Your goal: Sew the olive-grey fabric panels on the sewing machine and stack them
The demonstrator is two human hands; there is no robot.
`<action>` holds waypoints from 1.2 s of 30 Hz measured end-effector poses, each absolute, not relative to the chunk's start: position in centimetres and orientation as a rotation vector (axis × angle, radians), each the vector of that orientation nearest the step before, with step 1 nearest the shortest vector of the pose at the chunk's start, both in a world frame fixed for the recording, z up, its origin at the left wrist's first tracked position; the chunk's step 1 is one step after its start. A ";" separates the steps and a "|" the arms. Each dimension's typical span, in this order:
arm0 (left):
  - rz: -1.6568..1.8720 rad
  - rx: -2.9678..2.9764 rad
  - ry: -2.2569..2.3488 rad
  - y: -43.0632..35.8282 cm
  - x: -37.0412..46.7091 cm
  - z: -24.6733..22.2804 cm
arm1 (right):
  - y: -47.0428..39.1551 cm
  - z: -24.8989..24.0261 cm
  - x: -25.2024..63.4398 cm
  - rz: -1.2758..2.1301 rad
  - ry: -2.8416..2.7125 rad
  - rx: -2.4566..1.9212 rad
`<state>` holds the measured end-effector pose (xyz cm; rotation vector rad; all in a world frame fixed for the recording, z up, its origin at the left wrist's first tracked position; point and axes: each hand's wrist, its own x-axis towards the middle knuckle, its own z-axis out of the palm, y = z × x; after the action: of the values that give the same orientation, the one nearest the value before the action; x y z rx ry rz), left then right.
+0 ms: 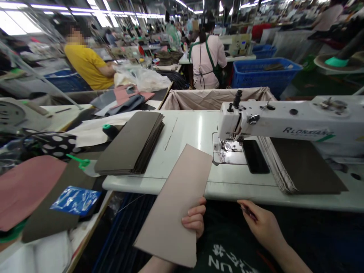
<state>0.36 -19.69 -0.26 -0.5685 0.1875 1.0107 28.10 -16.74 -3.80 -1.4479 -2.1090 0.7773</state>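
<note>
My left hand (pixel 195 219) grips a flat beige panel (pixel 173 201) by its right edge. Several fingers curl over the face, and the rest of the hand is hidden behind it. The panel is tilted, with its upper end over the front of the white sewing table (pixel 187 129). My right hand (pixel 263 223) is closed around a small dark tool (pixel 248 212), mostly covered by the fingers, just below the table edge. Above it stands a white sewing machine (pixel 284 121), its needle area over a metal plate (pixel 227 149). Nothing lies under the presser foot that I can see.
A stack of dark olive panels (pixel 133 140) lies left on the table; another stack (pixel 307 167) sits under the machine arm. A black phone-like slab (pixel 256 155) lies by the needle plate. A side table holds a blue packet (pixel 75 199). Two co-workers sit ahead near a blue crate (pixel 264 74).
</note>
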 end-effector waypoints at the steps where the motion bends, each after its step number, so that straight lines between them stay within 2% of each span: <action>1: 1.009 -0.568 0.179 -19.8 0.5 -0.4 | -16.8 -3.8 28.1 0.778 -2.110 -1.453; 25: 0.946 -0.631 0.261 -19.5 0.7 -0.1 | -17.2 -4.0 28.1 0.806 -2.113 -1.462; 28: 0.968 -0.504 0.330 -19.6 1.0 0.1 | -17.3 -4.1 28.1 0.814 -2.104 -1.462; 31: 0.964 -0.140 0.611 -18.8 0.5 1.5 | -17.3 -4.3 28.2 0.840 -2.102 -1.470; 36: 0.893 0.384 1.038 -13.2 -6.7 7.6 | -17.1 -4.3 28.3 0.881 -2.083 -1.471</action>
<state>-6.73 -13.17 7.55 0.3839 1.0376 0.8932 28.31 -17.08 -4.31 -1.4709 -2.0830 0.8808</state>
